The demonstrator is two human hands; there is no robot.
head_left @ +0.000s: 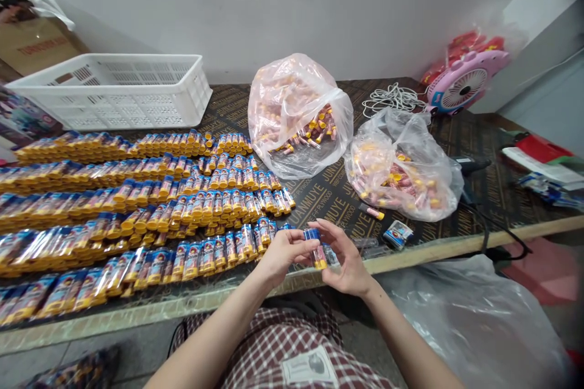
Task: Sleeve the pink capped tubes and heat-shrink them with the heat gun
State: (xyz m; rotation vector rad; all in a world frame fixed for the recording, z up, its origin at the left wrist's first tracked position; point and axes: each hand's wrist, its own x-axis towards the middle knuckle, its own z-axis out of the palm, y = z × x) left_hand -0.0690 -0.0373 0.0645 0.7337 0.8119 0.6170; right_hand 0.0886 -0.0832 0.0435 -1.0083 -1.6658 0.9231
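My left hand (283, 256) pinches a small tube (319, 255) with a blue top and a yellow lower end, held upright over the table's front edge. My right hand (345, 259) curves around its right side, fingertips at the blue top and thumb near the yellow end. Behind the tube, partly hidden by my fingers, is a blue printed piece (330, 253); whether it is held or lies on the table I cannot tell. To the left, rows of wrapped blue-and-yellow tubes (196, 206) lie stacked. A stack of printed sleeves (398, 234) lies to the right.
Two clear bags of pink-and-yellow tubes (296, 103) (406, 176) sit behind my hands; a loose tube (371, 212) lies nearby. A white basket (114, 94) stands at back left. On the right are a white cable (395, 98), pink fan (465, 88) and black corded tool (472, 164).
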